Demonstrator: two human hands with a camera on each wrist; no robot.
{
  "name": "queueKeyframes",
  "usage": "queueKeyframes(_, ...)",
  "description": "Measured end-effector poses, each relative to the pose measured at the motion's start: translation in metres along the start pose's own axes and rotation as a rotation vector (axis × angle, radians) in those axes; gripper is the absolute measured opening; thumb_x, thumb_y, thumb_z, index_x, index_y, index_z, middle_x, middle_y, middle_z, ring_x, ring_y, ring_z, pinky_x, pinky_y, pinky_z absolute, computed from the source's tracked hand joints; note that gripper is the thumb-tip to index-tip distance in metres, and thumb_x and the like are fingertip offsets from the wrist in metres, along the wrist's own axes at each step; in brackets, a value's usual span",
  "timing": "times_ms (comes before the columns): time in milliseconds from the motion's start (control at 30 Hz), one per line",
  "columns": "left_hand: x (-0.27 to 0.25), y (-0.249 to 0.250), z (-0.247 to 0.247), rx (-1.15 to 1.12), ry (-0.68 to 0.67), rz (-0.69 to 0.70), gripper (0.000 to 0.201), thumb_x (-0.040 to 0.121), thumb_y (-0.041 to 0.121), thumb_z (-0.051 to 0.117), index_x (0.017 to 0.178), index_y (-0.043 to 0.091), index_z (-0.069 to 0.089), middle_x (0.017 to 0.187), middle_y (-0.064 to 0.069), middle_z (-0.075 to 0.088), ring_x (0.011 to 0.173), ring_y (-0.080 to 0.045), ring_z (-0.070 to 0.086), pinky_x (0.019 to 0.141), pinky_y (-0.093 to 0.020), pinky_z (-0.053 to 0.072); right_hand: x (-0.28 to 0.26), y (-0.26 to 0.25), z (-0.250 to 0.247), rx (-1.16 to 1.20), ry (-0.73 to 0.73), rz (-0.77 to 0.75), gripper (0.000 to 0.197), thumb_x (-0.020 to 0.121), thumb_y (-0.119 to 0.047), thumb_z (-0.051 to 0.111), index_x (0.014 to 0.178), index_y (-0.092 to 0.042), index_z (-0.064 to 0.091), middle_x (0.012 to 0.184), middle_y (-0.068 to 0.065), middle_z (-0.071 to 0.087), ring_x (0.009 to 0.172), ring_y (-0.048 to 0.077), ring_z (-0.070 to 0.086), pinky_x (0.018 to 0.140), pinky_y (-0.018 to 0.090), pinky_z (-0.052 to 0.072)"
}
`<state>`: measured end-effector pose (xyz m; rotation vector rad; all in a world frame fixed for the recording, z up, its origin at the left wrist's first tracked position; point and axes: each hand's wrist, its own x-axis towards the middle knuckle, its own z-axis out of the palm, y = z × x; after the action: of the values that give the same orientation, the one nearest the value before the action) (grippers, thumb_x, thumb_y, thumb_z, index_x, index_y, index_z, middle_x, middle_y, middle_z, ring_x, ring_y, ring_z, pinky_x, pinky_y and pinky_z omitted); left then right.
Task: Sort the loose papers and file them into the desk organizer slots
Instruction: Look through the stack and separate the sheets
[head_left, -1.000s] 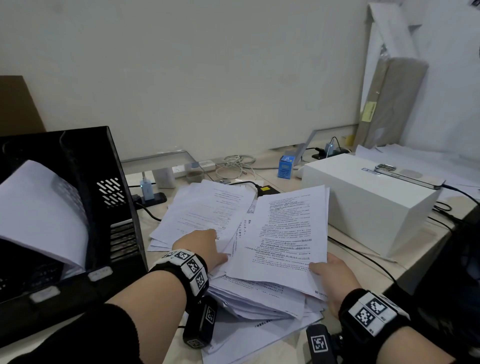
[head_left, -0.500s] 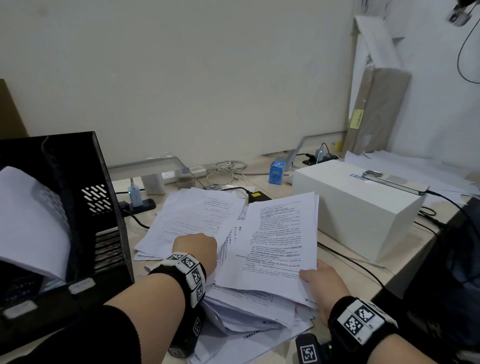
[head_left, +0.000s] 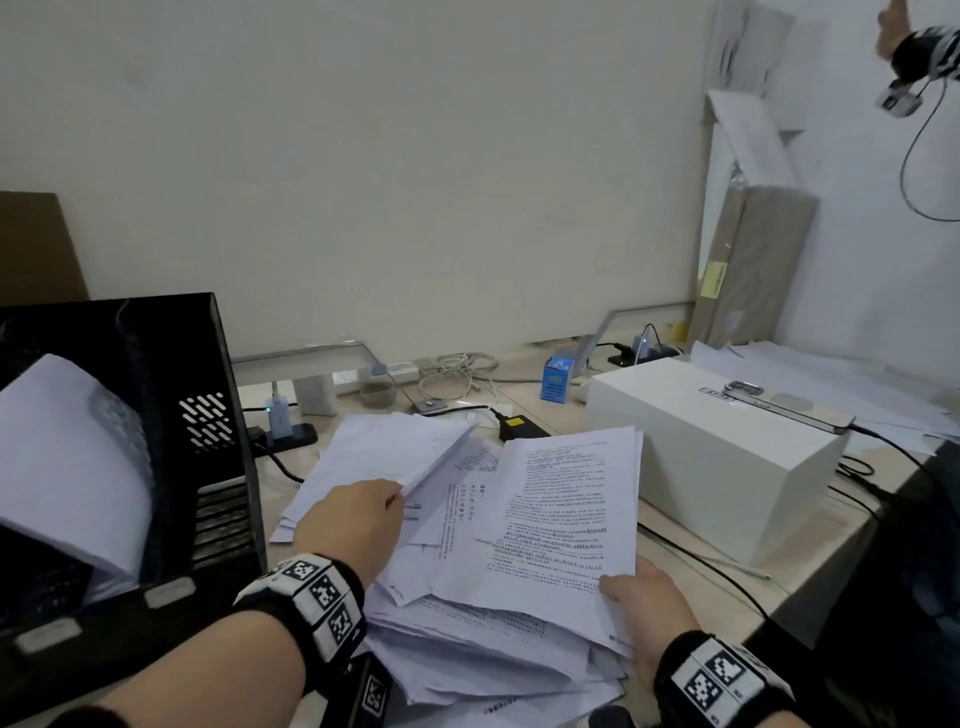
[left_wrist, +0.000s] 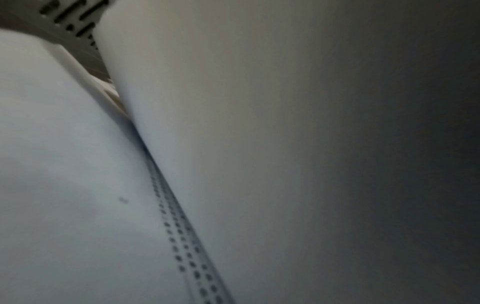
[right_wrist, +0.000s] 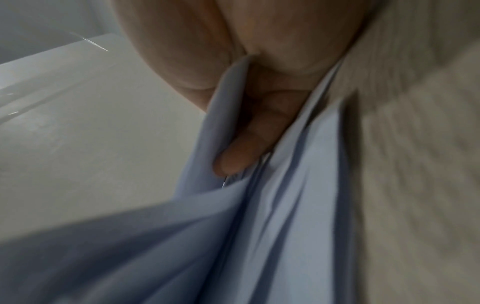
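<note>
My right hand (head_left: 641, 603) pinches the near corner of a printed sheaf (head_left: 561, 525), thumb on top and fingers (right_wrist: 249, 144) curled beneath, as the right wrist view shows. The sheaf lies raised off the loose pile of papers (head_left: 483, 639), just in front of the white box (head_left: 711, 467). My left hand (head_left: 358, 525) sits to the left of the sheaf, on the side away from the box, and lifts the near edge of a second batch of sheets (head_left: 384, 447); thumb and fingers appear closed on that edge, though the fingertips are hidden under the paper. The left wrist view shows only blurred white sheets.

I judge these papers light and limp: a sheaf held by one corner sags and fans, and smooth sheets slide off one another. The safer hold is along a whole edge, fingers spread flat beneath and thumb clamping on top, after squaring the stack against the desk (head_left: 691, 566).

Farther from the box, beyond my left arm, stands the black organizer (head_left: 171, 415), with white paper (head_left: 67, 467) already curling out of a slot. Curled sheets may catch on a slot's lip, so the leading edge should go in straight. Behind the box, more sheets (head_left: 831, 374) lie spread along the wall side.
</note>
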<state>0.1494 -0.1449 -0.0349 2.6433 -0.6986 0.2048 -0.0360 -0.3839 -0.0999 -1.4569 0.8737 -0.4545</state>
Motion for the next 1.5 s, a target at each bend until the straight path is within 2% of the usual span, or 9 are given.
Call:
queueKeyframes(233, -0.031, -0.007, -0.023, -0.109, 0.023, 0.079, 0.032, 0.105, 0.036, 0.043, 0.082, 0.026, 0.064, 0.077, 0.006, 0.065, 0.077, -0.014, 0.061, 0.065, -0.030, 0.045, -0.011, -0.005, -0.008, 0.063, -0.088, 0.133, 0.033, 0.089, 0.011, 0.044, 0.106, -0.004, 0.068, 0.099, 0.030, 0.073, 0.070, 0.033, 0.060, 0.052, 0.032, 0.044)
queueKeyframes(333, -0.036, -0.017, -0.029, -0.217, -0.028, 0.072, 0.025, 0.104, 0.033, 0.050, 0.100, 0.032, 0.075, 0.097, 0.016, 0.074, 0.090, -0.008, 0.065, 0.082, -0.027, 0.052, -0.015, -0.004, -0.015, 0.046, -0.124, 0.106, 0.030, 0.088, 0.014, 0.044, 0.103, 0.006, 0.068, 0.092, 0.032, 0.073, 0.072, 0.037, 0.064, 0.059, 0.037, 0.048)
queueKeyframes(500, -0.042, -0.034, -0.027, -0.558, -0.125, -0.171, 0.019, 0.099, 0.017, 0.058, 0.092, 0.023, 0.075, 0.086, 0.002, 0.074, 0.079, -0.019, 0.073, 0.053, -0.026, 0.050, -0.026, -0.009, -0.028, 0.000, -0.098, 0.079, 0.022, 0.089, 0.015, 0.048, 0.093, 0.007, 0.068, 0.075, 0.024, 0.074, 0.074, 0.039, 0.066, 0.065, 0.041, 0.050)
queueKeyframes(667, -0.046, -0.037, -0.026, -0.868, -0.071, -0.455, 0.025, 0.094, 0.031, 0.069, 0.087, 0.007, 0.074, 0.083, -0.014, 0.072, 0.064, -0.026, 0.066, 0.048, -0.029, 0.044, -0.031, -0.010, -0.026, -0.049, -0.061, 0.069, 0.015, 0.083, 0.005, 0.057, 0.093, 0.007, 0.068, 0.079, 0.026, 0.072, 0.077, 0.036, 0.065, 0.070, 0.040, 0.048)
queueKeyframes(767, -0.046, -0.033, -0.027, -0.895, -0.007, -0.446, 0.009, 0.087, 0.006, 0.071, 0.094, 0.010, 0.067, 0.091, -0.017, 0.070, 0.068, -0.029, 0.066, 0.058, -0.041, 0.060, -0.035, -0.015, -0.024, -0.030, -0.126, 0.087, 0.027, 0.089, 0.017, 0.046, 0.095, 0.004, 0.068, 0.084, 0.028, 0.075, 0.077, 0.039, 0.067, 0.070, 0.039, 0.049)
queueKeyframes(1000, -0.036, -0.029, -0.032, -1.144, 0.024, -0.433, 0.058, 0.082, -0.011, 0.062, 0.129, 0.022, 0.052, 0.111, -0.023, 0.066, 0.081, -0.035, 0.064, 0.063, -0.037, 0.054, -0.029, -0.011, -0.024, -0.192, -0.105, 0.034, 0.024, 0.087, 0.012, 0.055, 0.102, 0.001, 0.070, 0.090, 0.022, 0.077, 0.094, 0.047, 0.071, 0.087, 0.051, 0.055)
queueKeyframes(1200, -0.038, -0.027, -0.039, -1.320, 0.071, -0.443, 0.017, 0.087, 0.005, 0.066, 0.098, 0.015, 0.074, 0.105, -0.022, 0.076, 0.096, -0.041, 0.071, 0.096, -0.064, 0.051, -0.020, -0.015, -0.026, -0.367, -0.001, -0.095, 0.038, 0.083, -0.007, 0.069, 0.120, -0.013, 0.065, 0.101, 0.008, 0.073, 0.087, 0.027, 0.069, 0.075, 0.033, 0.052)
queueKeyframes(1333, -0.038, -0.016, -0.050, -1.380, 0.011, -0.352, 0.017, 0.101, 0.011, 0.057, 0.106, 0.015, 0.073, 0.099, -0.013, 0.078, 0.090, -0.032, 0.071, 0.089, -0.050, 0.054, -0.017, -0.024, -0.031, -0.490, 0.070, -0.151, 0.047, 0.087, -0.004, 0.064, 0.133, -0.014, 0.060, 0.110, 0.010, 0.068, 0.093, 0.027, 0.064, 0.071, 0.031, 0.045)
queueKeyframes(1500, -0.040, -0.003, -0.063, -1.319, -0.008, -0.242, 0.020, 0.103, 0.012, 0.055, 0.102, 0.021, 0.072, 0.095, -0.009, 0.079, 0.086, -0.032, 0.076, 0.077, -0.051, 0.062, -0.033, -0.038, -0.030, -0.559, 0.093, -0.171, 0.062, 0.096, -0.020, 0.062, 0.153, -0.017, 0.039, 0.144, 0.015, 0.054, 0.126, 0.032, 0.054, 0.103, 0.037, 0.041)
